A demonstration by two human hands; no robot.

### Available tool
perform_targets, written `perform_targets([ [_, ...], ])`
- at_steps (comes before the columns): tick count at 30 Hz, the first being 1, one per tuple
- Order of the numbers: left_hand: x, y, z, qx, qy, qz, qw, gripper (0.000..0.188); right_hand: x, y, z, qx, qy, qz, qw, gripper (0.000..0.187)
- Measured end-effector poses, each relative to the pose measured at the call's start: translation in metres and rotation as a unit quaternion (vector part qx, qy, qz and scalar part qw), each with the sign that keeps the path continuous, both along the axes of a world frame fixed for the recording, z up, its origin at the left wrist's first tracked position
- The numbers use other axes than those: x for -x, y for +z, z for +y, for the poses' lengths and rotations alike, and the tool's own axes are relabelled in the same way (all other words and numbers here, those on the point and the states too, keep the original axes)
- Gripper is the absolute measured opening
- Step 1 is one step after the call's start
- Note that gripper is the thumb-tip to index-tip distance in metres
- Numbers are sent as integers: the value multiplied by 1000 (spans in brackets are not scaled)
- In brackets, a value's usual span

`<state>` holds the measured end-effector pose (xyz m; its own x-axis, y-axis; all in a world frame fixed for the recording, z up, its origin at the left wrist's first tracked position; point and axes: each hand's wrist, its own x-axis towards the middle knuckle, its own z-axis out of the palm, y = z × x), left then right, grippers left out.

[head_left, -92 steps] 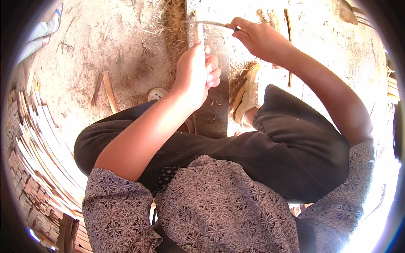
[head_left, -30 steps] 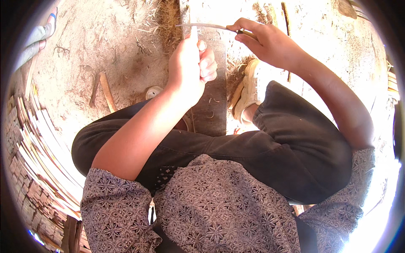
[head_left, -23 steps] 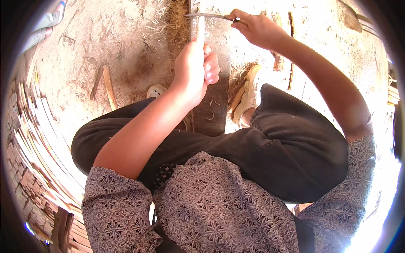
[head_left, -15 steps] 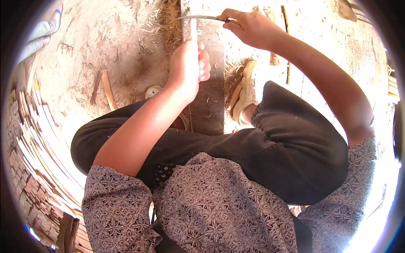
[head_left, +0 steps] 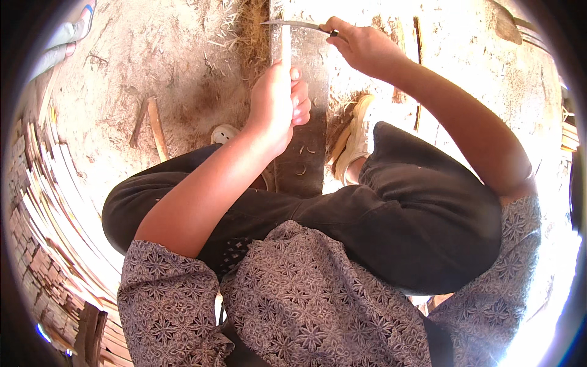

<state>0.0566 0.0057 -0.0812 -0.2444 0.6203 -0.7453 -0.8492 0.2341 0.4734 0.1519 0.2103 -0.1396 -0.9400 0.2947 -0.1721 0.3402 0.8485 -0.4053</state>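
Observation:
My left hand [head_left: 278, 104] is wrapped round a thin pale wooden stick [head_left: 285, 46], which points away from me over a dark wooden board [head_left: 312, 82]. Out to the right, my right hand [head_left: 370, 50] grips the dark handle of a knife with a slim, slightly curved blade [head_left: 296, 24]. The blade lies across the far part of the stick, its tip past the left side of it. Bright glare washes out the stick's far end. Small curled shavings [head_left: 301, 169] rest on the near part of the board.
Fine shavings [head_left: 249, 43] lie heaped along the board's left side. Two wooden pieces, one pale [head_left: 157, 129], rest on the earthen ground at left. Long split strips [head_left: 64, 202] are piled further left. Another person's foot [head_left: 85, 15] shows at the upper left; my shoe [head_left: 361, 134] stands right of the board.
The knife and right hand have shifted slightly right in the picture, as have the left hand, stick and board. Both grips are unchanged.

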Motion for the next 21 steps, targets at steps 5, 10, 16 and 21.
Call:
perform_targets([
  [5, -2, -1, 1, -8, -9, 29, 1000, 27, 10, 5, 5, -23, 13, 20, 999, 27],
  [10, 1, -2, -3, 45, -112, 135, 984, 32, 17, 20, 5, -2, 12, -57, 998, 28],
  [16, 14, 6, -6, 68, -87, 134, 985, 34, 9, 38, -9, -2, 10, -81, 997, 33],
  [21, 23, 12, -4, 70, -98, 145, 982, 35, -13, 73, -24, 56, -12, -83, 995, 34],
])
